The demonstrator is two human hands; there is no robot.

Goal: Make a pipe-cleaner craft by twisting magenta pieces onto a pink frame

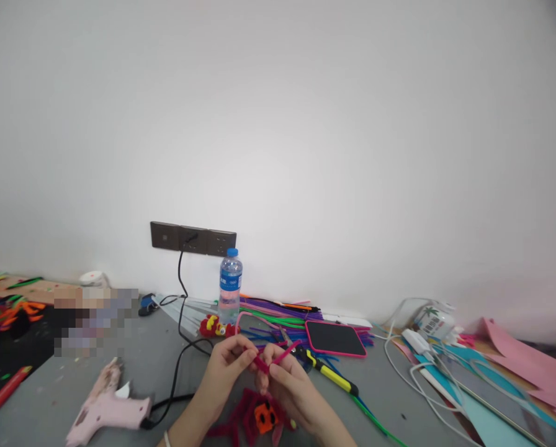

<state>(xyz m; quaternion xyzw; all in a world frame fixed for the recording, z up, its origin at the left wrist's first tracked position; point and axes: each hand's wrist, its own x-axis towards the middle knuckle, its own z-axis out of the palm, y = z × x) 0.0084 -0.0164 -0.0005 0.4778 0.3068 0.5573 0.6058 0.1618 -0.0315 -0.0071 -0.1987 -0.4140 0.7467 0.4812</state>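
Between my two hands is a dark pink pipe cleaner [285, 354], one end sticking out past the right fingers. My left hand [234, 361] pinches it with thumb and forefinger. My right hand [285, 372] grips the same piece close beside, fingers curled. Just below the hands lies a dark red fuzzy pipe-cleaner figure [246, 413] with an orange patch [265, 417] marked in black; its lower part is cut off by the frame. Behind the hands are a small red and yellow fuzzy figure [217, 326] and yellow-handled pliers [331, 375].
A pink glue gun [113, 410] lies left, its black cord running to the wall socket [193, 239]. A water bottle [230, 285] stands behind, by piled pipe cleaners [278, 320] and a pink-edged phone [336, 339]. Right are white cables [417, 372], a can [434, 320] and coloured sheets [520, 360].
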